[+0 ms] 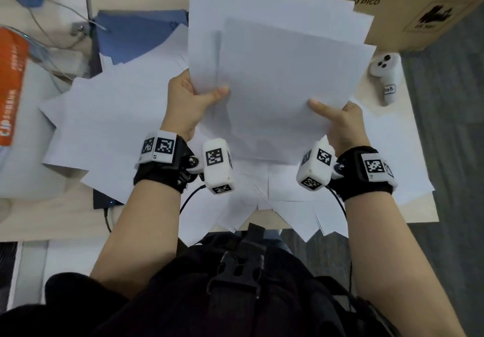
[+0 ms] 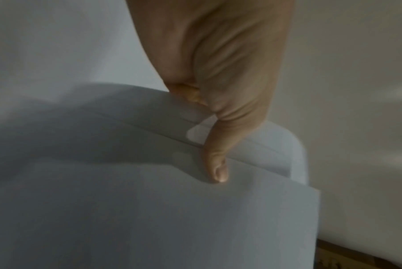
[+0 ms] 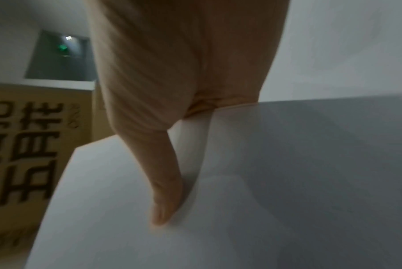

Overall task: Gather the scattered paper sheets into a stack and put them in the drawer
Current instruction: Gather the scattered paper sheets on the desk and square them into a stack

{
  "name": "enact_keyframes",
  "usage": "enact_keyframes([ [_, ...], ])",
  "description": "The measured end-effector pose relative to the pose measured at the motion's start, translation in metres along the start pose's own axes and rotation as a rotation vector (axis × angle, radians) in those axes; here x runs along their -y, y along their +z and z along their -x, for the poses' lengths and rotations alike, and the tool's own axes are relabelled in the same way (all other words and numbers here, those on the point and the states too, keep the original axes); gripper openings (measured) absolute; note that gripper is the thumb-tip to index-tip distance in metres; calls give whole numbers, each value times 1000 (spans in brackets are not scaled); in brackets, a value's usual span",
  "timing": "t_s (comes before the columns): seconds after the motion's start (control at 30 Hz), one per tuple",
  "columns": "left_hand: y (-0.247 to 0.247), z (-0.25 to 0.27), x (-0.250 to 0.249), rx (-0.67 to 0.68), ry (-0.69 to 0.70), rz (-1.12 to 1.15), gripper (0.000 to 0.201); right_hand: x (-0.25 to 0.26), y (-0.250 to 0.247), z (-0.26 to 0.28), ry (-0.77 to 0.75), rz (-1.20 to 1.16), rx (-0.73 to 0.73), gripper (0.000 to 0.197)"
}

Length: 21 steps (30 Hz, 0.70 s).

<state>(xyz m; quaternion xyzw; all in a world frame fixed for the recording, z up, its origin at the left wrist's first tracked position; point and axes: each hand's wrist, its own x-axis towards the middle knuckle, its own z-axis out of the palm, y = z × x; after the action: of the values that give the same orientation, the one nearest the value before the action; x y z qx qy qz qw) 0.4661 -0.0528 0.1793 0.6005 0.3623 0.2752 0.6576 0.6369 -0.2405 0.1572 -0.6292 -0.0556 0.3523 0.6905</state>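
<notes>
Both hands, left hand [image 1: 187, 101] and right hand [image 1: 340, 124], pinch a loose stack of paper sheets [image 1: 275, 74] above the tabletop [image 1: 419, 211]. More scattered sheets [image 1: 104, 132] cover it, between a cardboard box [image 1: 419, 4] and an orange package [image 1: 11, 80].

Left hand [image 2: 218, 72] thumb on paper sheets [image 2: 149, 209]

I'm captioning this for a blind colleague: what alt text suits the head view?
Seen from above, the left hand and right hand grip an uneven bundle of white sheets over a desk strewn with loose paper sheets.
</notes>
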Motion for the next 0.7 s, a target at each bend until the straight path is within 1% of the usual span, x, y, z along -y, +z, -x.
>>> enact_keyframes([
  [0.13, -9, -4, -8, -45, 42, 82, 33, 22, 18, 0, -207, -1, -1, 24],
  [0.2, -13, -8, -7, -53, 38, 112, 36, 26, 21, -2, -257, 6, -3, 25],
  [0.3, -13, -11, 4, -24, -23, 69, 43, 17, 20, -5, -237, 95, -30, 29],
  [0.43, 1, -5, 21, 83, -80, -12, 31, 1, 24, -5, -200, 213, -70, 30],
  [0.57, 6, -5, 18, 76, -36, 3, 30, 7, 28, -5, -228, 157, -113, 24],
  [0.63, 3, -7, 15, 66, -6, 25, 27, 12, 25, -5, -250, 88, -101, 22],
  [0.7, 1, -8, 16, 66, 9, 11, 26, 12, 20, -5, -242, 59, -81, 20],
])
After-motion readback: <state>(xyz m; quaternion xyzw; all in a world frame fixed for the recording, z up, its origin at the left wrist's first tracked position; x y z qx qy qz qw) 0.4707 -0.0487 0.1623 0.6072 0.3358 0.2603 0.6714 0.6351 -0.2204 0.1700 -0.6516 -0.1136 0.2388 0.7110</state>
